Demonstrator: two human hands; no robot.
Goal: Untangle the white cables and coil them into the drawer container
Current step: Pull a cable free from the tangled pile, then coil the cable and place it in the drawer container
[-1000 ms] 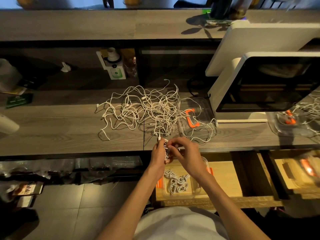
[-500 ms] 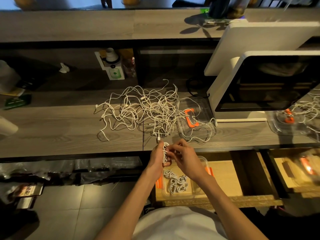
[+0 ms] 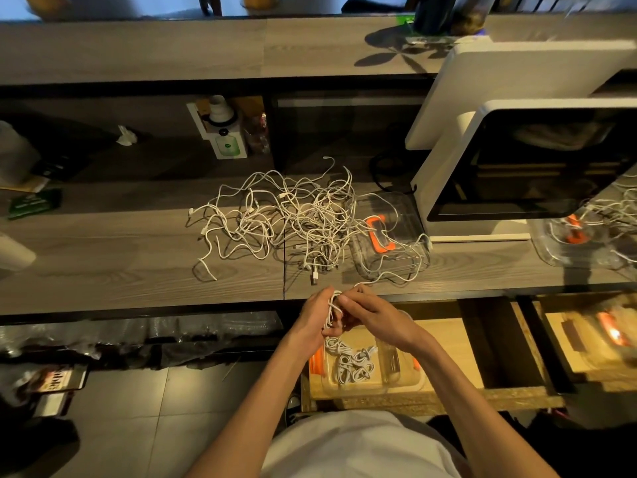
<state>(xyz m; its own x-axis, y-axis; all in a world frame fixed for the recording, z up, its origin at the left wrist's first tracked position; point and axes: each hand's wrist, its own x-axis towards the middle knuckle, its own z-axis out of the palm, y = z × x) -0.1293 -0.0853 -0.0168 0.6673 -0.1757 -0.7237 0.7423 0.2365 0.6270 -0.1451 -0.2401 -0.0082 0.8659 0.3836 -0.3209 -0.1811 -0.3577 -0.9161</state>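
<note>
On grey wood counter (image 3: 103, 257): cable tangle (image 3: 289, 219); both hands' grip pinching white cable coil (image 3: 332, 310).

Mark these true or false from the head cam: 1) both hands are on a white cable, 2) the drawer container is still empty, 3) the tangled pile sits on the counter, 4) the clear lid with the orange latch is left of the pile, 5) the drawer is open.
1. Both hands are on a white cable. True: the left hand and right hand hold a partly wound white cable.
2. False: the drawer container already holds coiled cables.
3. True: the tangled pile lies on the wooden counter.
4. False: the clear lid with the orange latch lies at the pile's right edge.
5. True: the drawer is pulled out below the counter.
</note>
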